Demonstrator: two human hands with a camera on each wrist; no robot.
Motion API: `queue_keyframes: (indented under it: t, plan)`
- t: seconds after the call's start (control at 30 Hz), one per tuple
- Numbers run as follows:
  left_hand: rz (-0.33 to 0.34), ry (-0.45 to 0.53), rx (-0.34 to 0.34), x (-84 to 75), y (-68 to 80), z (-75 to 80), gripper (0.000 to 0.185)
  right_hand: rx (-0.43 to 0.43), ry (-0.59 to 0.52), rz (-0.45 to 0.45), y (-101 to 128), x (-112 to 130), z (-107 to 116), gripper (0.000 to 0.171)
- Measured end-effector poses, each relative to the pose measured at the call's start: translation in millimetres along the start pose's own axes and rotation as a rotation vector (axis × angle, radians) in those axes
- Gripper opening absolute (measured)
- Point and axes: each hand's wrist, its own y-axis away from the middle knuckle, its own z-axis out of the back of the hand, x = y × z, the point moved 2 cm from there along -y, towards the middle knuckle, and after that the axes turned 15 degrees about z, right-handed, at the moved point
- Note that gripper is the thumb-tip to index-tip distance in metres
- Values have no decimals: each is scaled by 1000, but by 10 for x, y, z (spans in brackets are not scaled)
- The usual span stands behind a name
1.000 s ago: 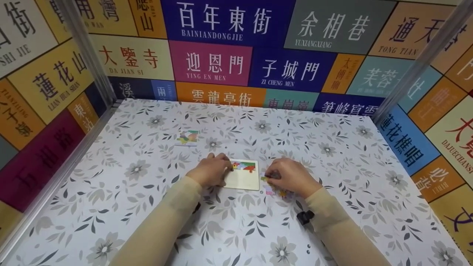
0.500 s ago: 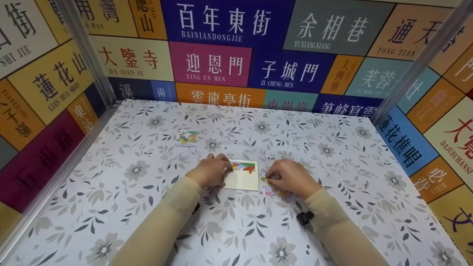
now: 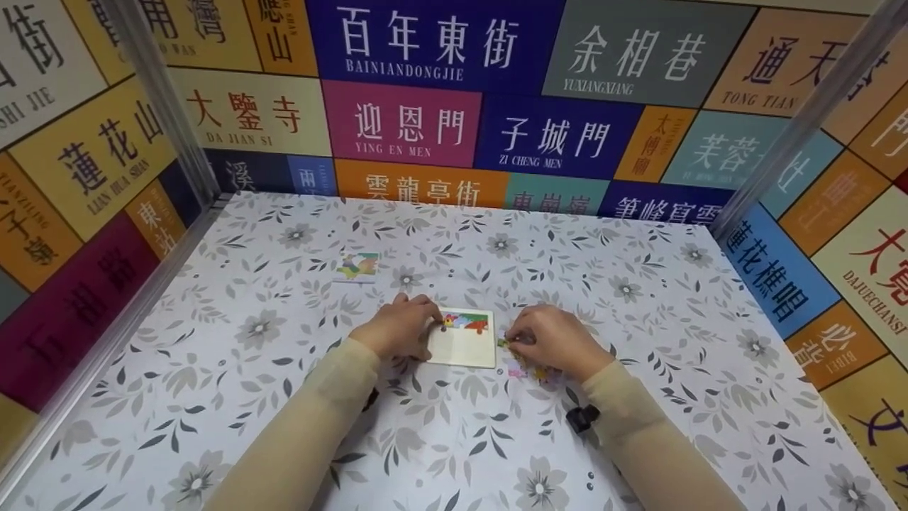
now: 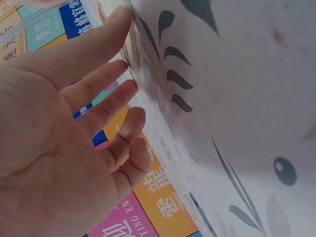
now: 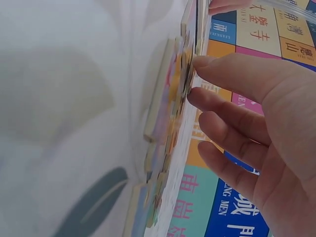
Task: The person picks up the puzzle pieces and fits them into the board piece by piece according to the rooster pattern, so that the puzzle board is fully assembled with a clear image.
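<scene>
Two hands worked a small jigsaw tray (image 3: 464, 348) on the floral tablecloth (image 3: 454, 440).
Left hand (image 3: 397, 328), fingers relaxed, steadied the tray's edge — right hand (image 3: 550, 341) pinched a loose puzzle piece (image 3: 505, 342) beside it.

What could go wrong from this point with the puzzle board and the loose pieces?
The left hand only steadies the puzzle board at its edge with fairly straight fingers, so a push from the right could slide the board on the tablecloth. The right hand works over a heap of loose pieces at the board's right edge; its fingers could scatter them. The few fitted pieces along the far edge might be knocked out.
</scene>
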Motion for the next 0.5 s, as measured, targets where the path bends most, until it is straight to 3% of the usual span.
queue_keyframes:
  t: [0.27,0.5]
  plan:
    - [-37,34,-42,51,24,19,56,-33,48,65,-91,84,0,9]
    - [-13,89,-17,73,13,17,56,-35,67,115,-222,178,-30,8]
